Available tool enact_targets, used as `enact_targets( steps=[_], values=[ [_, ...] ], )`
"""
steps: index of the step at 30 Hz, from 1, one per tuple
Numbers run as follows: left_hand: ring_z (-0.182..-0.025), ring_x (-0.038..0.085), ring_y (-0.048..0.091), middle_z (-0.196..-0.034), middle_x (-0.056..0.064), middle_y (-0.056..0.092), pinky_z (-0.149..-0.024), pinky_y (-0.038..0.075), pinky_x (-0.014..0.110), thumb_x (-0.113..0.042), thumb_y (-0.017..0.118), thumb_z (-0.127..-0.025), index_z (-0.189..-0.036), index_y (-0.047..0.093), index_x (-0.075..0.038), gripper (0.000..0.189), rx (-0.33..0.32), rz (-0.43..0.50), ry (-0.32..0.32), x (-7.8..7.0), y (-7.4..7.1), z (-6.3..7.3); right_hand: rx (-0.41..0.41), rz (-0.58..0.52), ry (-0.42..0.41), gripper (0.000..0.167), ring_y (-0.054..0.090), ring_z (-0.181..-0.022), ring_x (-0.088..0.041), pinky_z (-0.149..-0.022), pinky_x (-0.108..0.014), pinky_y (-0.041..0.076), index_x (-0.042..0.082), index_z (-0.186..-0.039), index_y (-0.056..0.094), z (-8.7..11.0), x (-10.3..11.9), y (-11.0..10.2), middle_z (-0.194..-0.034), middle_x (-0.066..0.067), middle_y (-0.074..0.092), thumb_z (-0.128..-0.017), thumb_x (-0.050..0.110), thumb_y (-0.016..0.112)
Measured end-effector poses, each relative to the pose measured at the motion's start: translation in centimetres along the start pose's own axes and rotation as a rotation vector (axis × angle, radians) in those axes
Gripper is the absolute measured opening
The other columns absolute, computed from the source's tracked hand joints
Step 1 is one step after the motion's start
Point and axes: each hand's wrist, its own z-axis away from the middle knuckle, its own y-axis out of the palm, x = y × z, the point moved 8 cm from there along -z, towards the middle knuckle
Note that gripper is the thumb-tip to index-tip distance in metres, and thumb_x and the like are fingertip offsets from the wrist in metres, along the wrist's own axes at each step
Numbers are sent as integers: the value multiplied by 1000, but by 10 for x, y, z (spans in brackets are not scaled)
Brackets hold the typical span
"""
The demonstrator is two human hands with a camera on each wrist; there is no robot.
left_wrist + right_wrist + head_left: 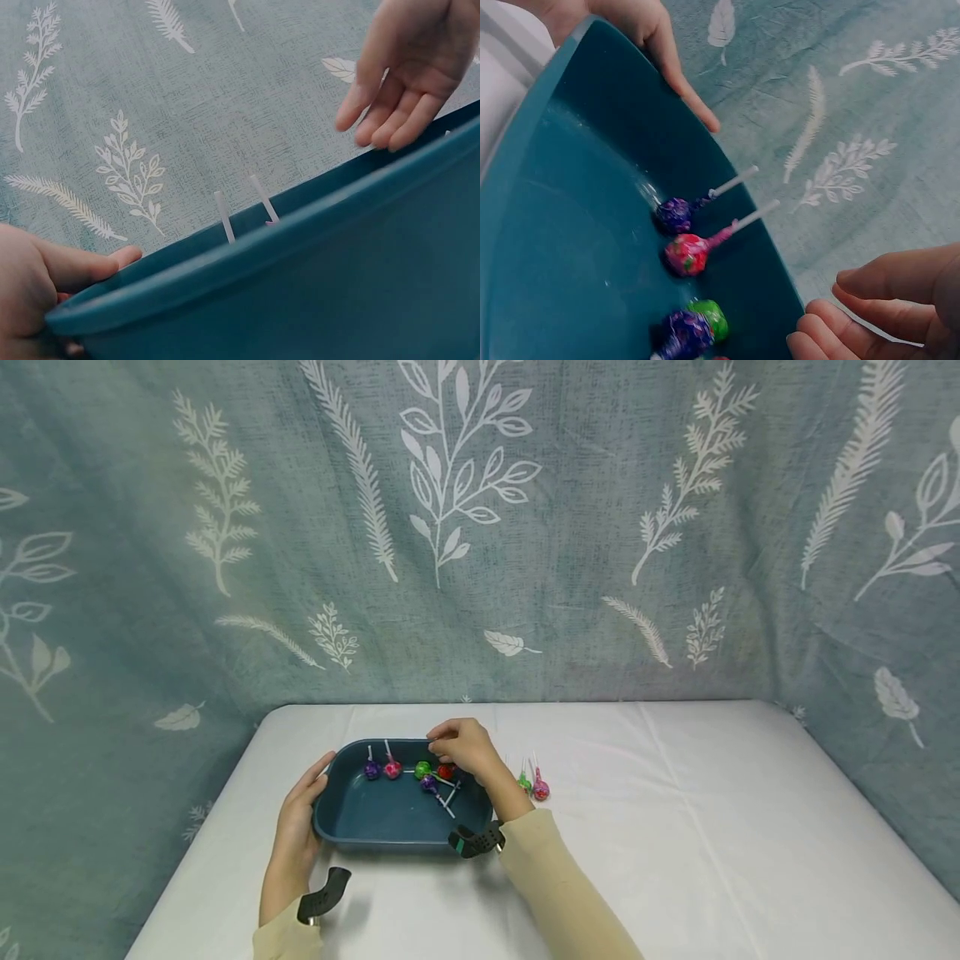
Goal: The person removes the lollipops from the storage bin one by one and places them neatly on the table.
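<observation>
A dark teal tray [390, 845] holds several wrapped lollipops. My left hand [298, 817] grips its left end, with fingers along the outside in the right wrist view. A purple lollipop [676, 215] and a pink-red lollipop [687, 254] lean their white sticks on the back wall. Right of them lie a green lollipop [423, 769], a red lollipop [446, 772] and another purple lollipop [428, 783], their sticks crossing. Above the back rim, towards the right, is my right hand [467, 746], its fingers loosely bent and nothing visible in them. Whether its fingertips touch the rim, I cannot tell.
On the white-covered table [637, 860], just right of the tray and partly behind my right wrist, lie a green lollipop [525, 785] and a pink lollipop [541, 789]. A grey-green curtain [570, 527] with white leaf prints hangs behind the table and at both sides.
</observation>
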Motion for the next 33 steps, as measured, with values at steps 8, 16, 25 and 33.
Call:
enact_targets(
  steps=[8, 16, 25, 33],
  values=[
    [-144, 14, 17, -157, -5, 26, -114, 17, 38, -22, 38, -105, -147, 43, -20, 42, 6, 2, -6, -1, 0, 1, 38, 19, 55, 16, 67, -90, -35, -77, -38, 55, -8, -102, 69, -12, -1, 22, -89, -12, 67, -89, 2, 66],
    [-143, 14, 20, -156, -4, 27, -113, 20, 37, -22, 39, -105, -147, 43, -19, 43, 7, 9, 0, 0, 0, 1, 81, 110, 45, 14, 65, -90, -35, -75, -41, 54, -1, -100, 73, -11, -8, 44, -92, -7, 69, -89, 5, 67],
    [-143, 14, 20, -156, -4, 28, -113, 19, 37, -21, 38, -105, -147, 43, -19, 42, 4, 8, 1, 0, 1, -1, 70, 209, -9, 15, 64, -86, -28, -63, -27, 48, 7, -101, 77, -12, -6, 55, -96, -3, 71, -89, 8, 68],
    [-144, 15, 18, -156, -5, 28, -114, 17, 41, -23, 39, -105, -146, 44, -21, 42, -9, -12, -6, 1, -1, -1, 95, 271, -17, 17, 57, -78, -12, -65, -27, 46, 12, -104, 76, -16, -8, 64, -93, 0, 71, -90, 11, 67]
  ],
)
